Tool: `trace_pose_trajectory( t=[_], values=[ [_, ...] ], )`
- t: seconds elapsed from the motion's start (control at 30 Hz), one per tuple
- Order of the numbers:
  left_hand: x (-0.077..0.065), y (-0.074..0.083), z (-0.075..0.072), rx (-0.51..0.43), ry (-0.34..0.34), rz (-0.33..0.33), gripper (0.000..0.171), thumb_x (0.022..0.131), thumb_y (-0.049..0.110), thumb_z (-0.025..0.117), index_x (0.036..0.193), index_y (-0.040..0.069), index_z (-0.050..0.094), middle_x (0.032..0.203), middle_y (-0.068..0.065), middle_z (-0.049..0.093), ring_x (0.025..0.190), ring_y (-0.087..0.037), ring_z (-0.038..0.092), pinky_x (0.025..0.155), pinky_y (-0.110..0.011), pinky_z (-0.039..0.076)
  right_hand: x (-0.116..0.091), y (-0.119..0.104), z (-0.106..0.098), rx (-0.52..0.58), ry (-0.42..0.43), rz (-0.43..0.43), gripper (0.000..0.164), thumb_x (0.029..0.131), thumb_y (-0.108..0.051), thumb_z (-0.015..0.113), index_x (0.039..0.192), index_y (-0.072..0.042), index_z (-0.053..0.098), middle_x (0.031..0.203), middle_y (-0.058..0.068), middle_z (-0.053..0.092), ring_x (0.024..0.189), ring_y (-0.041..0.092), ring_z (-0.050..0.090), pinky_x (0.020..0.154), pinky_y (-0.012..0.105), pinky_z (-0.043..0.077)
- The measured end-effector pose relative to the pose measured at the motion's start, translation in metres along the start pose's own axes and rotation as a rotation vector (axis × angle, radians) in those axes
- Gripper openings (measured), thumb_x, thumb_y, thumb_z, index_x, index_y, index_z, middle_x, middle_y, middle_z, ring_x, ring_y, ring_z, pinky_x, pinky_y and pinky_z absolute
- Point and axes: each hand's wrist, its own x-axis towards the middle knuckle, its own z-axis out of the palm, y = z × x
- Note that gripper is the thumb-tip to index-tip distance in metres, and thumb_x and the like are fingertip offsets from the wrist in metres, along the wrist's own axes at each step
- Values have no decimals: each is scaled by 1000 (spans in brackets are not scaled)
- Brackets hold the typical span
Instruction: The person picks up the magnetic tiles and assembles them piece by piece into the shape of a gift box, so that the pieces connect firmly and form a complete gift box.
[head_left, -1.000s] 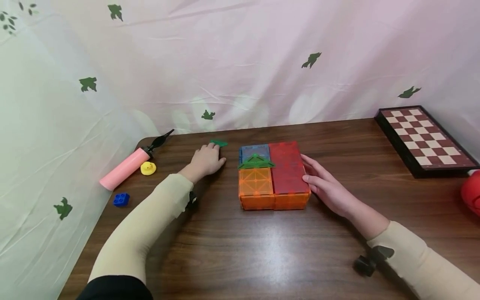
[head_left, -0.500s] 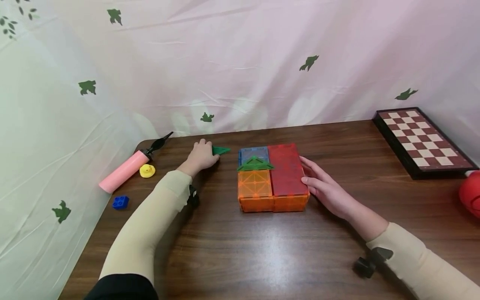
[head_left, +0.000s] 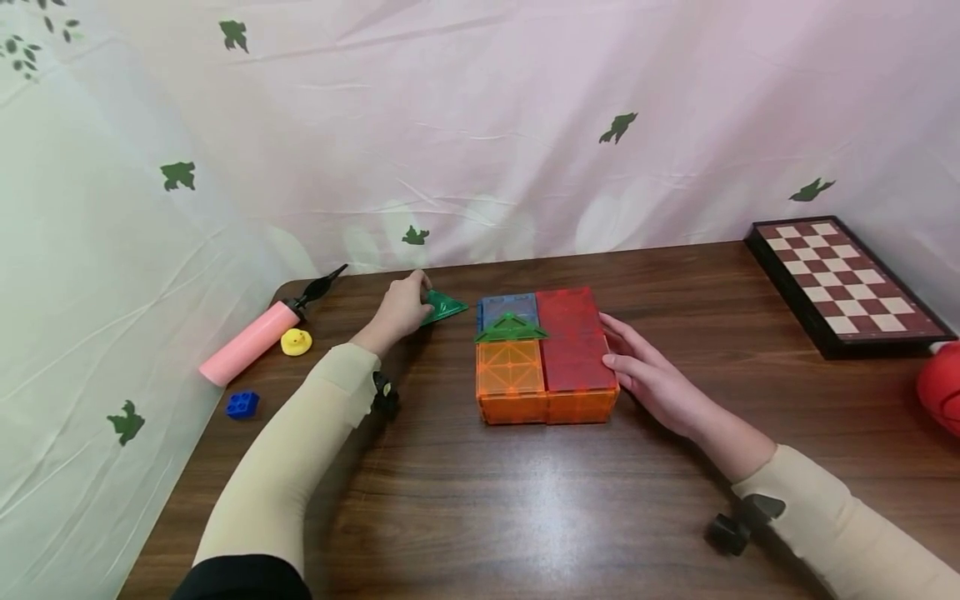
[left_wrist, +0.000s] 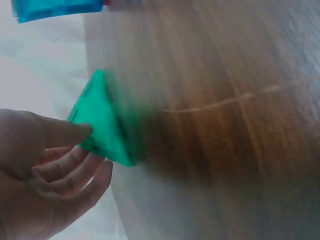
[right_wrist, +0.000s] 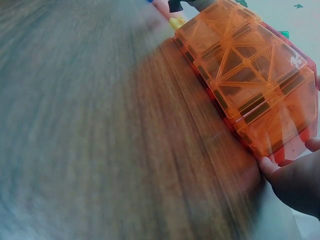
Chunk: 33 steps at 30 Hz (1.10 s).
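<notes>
Thumb and fingers of my left hand (head_left: pixel 401 308) pinch a translucent green triangular magnetic tile (head_left: pixel 444 307) near the table's back edge. The left wrist view shows that tile (left_wrist: pixel 102 122) tilted between thumb and fingertips, close over the wood. To its right stands a low box of magnetic tiles (head_left: pixel 576 342), with red, blue and orange squares on top and orange sides. A second green triangle (head_left: pixel 512 327) lies across the blue and orange squares. My right hand (head_left: pixel 663 383) rests along the box's right side, fingers relaxed, thumb near the upper edge. The fingertips behind are partly hidden.
At the left are a pink hand pump (head_left: pixel 251 343), a yellow rubber duck (head_left: pixel 296 340) and a blue toy brick (head_left: pixel 242 405). A chessboard (head_left: pixel 851 279) lies at the back right, with a red round object (head_left: pixel 943 387) at the right edge. A curtain (head_left: pixel 480 133) borders the table.
My left hand has gone from lying flat by the green triangle to pinching it, drawing it slightly toward me and tilting it. The right hand and box have stayed put.
</notes>
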Motion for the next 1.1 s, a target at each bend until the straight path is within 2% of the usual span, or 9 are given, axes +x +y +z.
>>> trace_pose_trajectory(
  t=[0.13, 0.3, 0.47, 0.6, 0.67, 0.83, 0.97, 1.1],
  values=[
    [-4, 6, -8, -58, 27, 33, 20, 100, 5, 63, 119, -3, 62, 110, -18, 64, 100, -31, 60, 87, -45, 51, -1, 2, -1, 3, 2, 0, 68, 109, -23, 48, 165, -20, 11, 168, 14, 11, 144, 24, 31, 104, 19, 42],
    [-8, 20, -24, -139, 57, 64, 17, 102, 8, 62, 116, -1, 61, 111, -18, 64, 102, -32, 59, 89, -46, 49, -2, 3, -1, 4, 2, 3, 67, 109, -23, 47, 165, -20, 12, 168, 14, 11, 144, 25, 31, 104, 19, 41],
    [-14, 46, -39, -213, 78, 97, 21, 103, 15, 62, 121, 4, 62, 118, -15, 65, 110, -31, 62, 93, -47, 50, -2, 2, -1, 10, 0, 11, 68, 108, -24, 48, 165, -21, 12, 168, 13, 11, 145, 27, 29, 103, 19, 42],
    [-20, 76, -44, -251, 89, 184, 20, 101, 16, 64, 118, 5, 65, 115, -12, 67, 106, -29, 66, 91, -44, 53, -1, 1, 0, 17, 1, 18, 68, 108, -24, 48, 165, -21, 12, 168, 12, 11, 146, 29, 28, 103, 19, 42],
    [-22, 92, -44, -264, 73, 251, 19, 100, 13, 66, 116, 4, 66, 112, -12, 69, 104, -28, 68, 90, -41, 54, -1, 0, 0, 19, 0, 18, 68, 108, -24, 48, 165, -21, 12, 168, 12, 11, 146, 29, 28, 103, 19, 42],
    [-24, 128, -36, -261, -17, 402, 18, 99, 10, 67, 114, 2, 67, 108, -11, 69, 100, -25, 69, 89, -35, 54, -1, -2, -1, 19, -4, 13, 67, 108, -24, 48, 165, -22, 13, 168, 12, 12, 145, 27, 31, 103, 20, 43],
    [-24, 148, -26, -240, -72, 472, 15, 100, 12, 67, 114, 5, 67, 105, -6, 69, 97, -17, 67, 87, -28, 52, 0, -1, -2, 18, -6, 8, 67, 108, -24, 48, 165, -22, 13, 168, 12, 13, 143, 25, 33, 103, 21, 43],
    [-25, 162, -17, -231, -102, 516, 15, 100, 12, 67, 114, 6, 67, 103, -4, 69, 94, -13, 65, 85, -24, 51, 0, 0, -2, 20, -11, 4, 66, 109, -24, 48, 165, -22, 13, 168, 11, 13, 144, 28, 31, 103, 22, 44]
  ],
)
